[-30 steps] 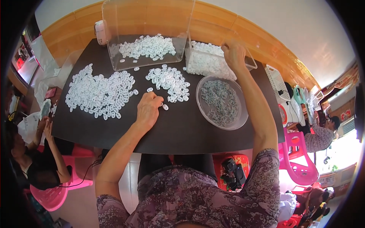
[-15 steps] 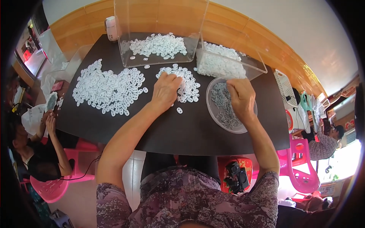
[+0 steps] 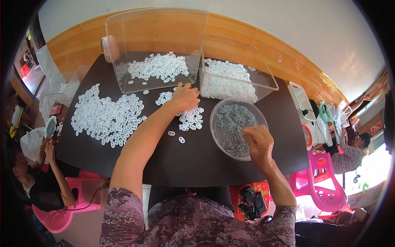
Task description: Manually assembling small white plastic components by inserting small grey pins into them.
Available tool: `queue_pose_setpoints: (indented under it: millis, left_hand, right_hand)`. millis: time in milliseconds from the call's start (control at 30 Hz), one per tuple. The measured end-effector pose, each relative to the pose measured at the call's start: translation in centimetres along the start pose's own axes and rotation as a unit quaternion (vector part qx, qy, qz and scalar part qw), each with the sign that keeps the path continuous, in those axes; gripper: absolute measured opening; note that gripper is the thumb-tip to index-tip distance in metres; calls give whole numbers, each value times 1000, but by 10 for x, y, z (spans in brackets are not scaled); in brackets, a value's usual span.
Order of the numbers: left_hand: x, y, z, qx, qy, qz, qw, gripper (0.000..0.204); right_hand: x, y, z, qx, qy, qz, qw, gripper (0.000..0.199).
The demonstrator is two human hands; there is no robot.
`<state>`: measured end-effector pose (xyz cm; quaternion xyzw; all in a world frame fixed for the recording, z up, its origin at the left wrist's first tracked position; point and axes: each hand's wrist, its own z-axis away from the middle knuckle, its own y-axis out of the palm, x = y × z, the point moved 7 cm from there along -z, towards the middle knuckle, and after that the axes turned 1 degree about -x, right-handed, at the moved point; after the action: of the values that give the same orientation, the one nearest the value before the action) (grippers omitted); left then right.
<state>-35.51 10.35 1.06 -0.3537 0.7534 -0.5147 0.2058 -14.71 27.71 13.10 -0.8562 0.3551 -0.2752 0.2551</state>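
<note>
My left hand [image 3: 185, 99] reaches over the small pile of white oval plastic pieces with two holes [image 3: 191, 119], fingers stretched out close to the front of an upright clear plastic bin [image 3: 156, 87]. Its palm hides part of that pile. Over the right part of a round clear tub [image 3: 212, 123] of small grey screw-like pieces [image 3: 236, 117], my right hand [image 3: 260, 144] has thumb and fingers pinched together. Whatever they hold is too small to make out. Two loose white ovals [image 3: 182, 140] lie on the dark table in front of the small pile.
A larger heap of white ovals [image 3: 107, 115] covers the left of the table [image 3: 164, 164]. More lie inside the upright bin and a second clear bin [image 3: 267, 87]. A pale bottle [image 3: 110, 49] stands behind. One person [image 3: 41, 181] sits at left; another [image 3: 349, 154] is at far right.
My left hand has gone from a closed grip over the small pile to stretched fingers farther back, by the bin. My right hand has drawn nearer to me over the tub. The view has shifted.
</note>
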Motion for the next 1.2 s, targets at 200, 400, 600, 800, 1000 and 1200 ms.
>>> queue_pose_setpoints:
  millis: [200,400,600,800,1000,1200]
  left_hand:
    - [-8,-24,21,-12,70,-5,997,24]
    - [-13,-41,35,-10,11,49,999,16]
    - [-5,-48,48,-69,-1,179,981,17]
    - [-8,-51,45,-69,-28,91,993,18]
    - [-20,-42,37,-18,-36,21,999,11]
    - [-13,-53,40,-6,-73,44,996,12]
  right_hand:
    - [0,10,-3,8,4,-15,1000,18]
    - [5,14,-1,7,7,-32,999,17]
    - [7,6,9,1,13,-34,999,16]
    - [14,7,18,-6,23,-42,999,16]
    - [26,10,19,9,19,-41,999,16]
    - [27,17,17,17,32,-49,998,16]
